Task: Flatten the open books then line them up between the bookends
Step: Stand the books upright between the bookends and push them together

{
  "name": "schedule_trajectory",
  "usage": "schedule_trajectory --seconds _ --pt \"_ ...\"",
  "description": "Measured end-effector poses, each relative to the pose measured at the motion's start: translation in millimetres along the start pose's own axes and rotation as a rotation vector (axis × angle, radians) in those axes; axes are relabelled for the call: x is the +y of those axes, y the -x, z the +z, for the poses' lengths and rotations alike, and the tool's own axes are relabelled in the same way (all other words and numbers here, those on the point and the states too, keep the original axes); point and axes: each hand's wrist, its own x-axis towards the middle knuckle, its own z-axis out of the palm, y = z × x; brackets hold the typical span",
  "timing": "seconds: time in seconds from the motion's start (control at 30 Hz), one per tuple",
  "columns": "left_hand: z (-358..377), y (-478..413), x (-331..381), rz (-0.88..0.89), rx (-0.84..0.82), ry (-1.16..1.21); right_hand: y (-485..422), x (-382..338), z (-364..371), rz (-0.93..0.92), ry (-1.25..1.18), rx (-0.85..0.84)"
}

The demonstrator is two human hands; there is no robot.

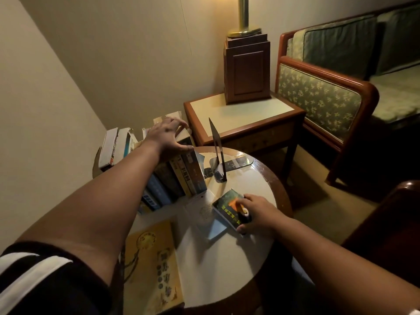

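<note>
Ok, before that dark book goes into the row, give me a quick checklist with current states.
1. Left hand bracing the row of books: ok.
2. Row upright: not ok, leaning.
3. Right hand gripping the dark book: ok.
4. Dark book closed flat: ok.
5. Gap open between row and black bookend: ok.
6. Second bookend at the row's far end: cannot tell.

- The left hand (pixel 169 136) covers the tops of the standing books (pixel 175 176), and the arm hides the ones behind it at 9 o'clock.
- The right hand (pixel 256 213) hides one corner of the small dark book (pixel 228 209).
- The yellow book (pixel 152 264) is cut off at 6 o'clock.
- The lamp (pixel 244 17) is cut off at 12 o'clock.
</note>
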Motion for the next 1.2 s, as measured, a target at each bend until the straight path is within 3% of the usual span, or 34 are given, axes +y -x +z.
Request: schedule_trajectory --seconds 0.33,0.77,0.9,1.03,1.2 --pt "1 -3 -1 -0.006 -0.002 -0.005 -8 24 -4 0.195 0.029 0.183" --pt "3 -4 -6 0.012 0.008 0.002 6 28 -41 0.162 -0.9 0.613" --pt "2 -5 -5 0.009 0.002 -0.003 2 21 -65 0.024 -0.8 0.635" --pt "2 -4 -5 0.0 -0.006 0.005 -10 20 -72 -0.11 -0.48 0.66" --pt "3 -3 -4 0.003 0.011 0.003 -21 18 -73 -0.167 -0.142 0.482"
